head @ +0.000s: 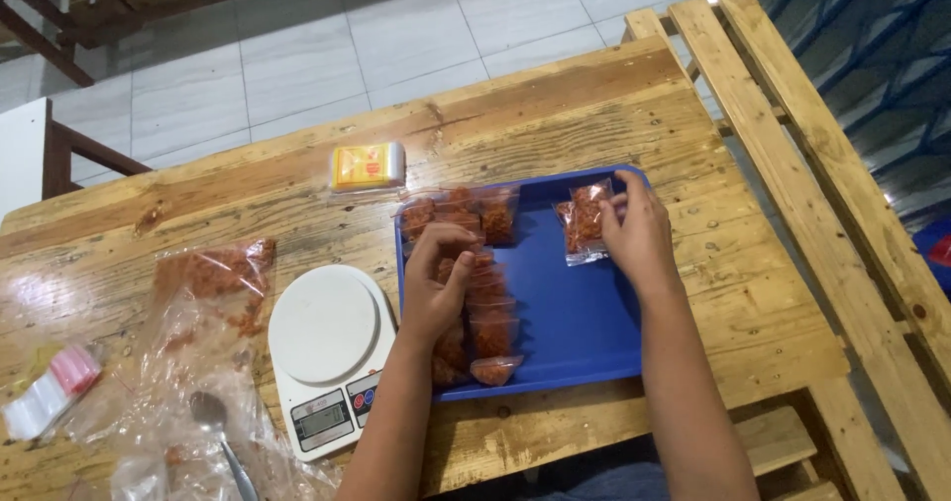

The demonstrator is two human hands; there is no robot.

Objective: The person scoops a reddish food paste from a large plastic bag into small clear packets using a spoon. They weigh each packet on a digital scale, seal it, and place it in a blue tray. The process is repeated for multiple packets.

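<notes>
A blue tray (565, 333) lies on the wooden table (555, 114). Several small clear packets of orange-red crumbs (485, 313) lie in a row down its left side. My left hand (436, 283) rests on that row, fingers curled on a packet near the top. My right hand (639, 233) holds one more small packet (582, 222) at the tray's upper right, fingertips pinching its right edge. The packet lies on the tray.
A white kitchen scale (325, 354) stands left of the tray. Further left lie a large clear bag of crumbs (213, 283), a metal spoon (213, 422) and a bundle of empty small bags (50, 392). A yellow packet (369, 167) sits behind the tray. A wooden bench (792, 114) runs along the right.
</notes>
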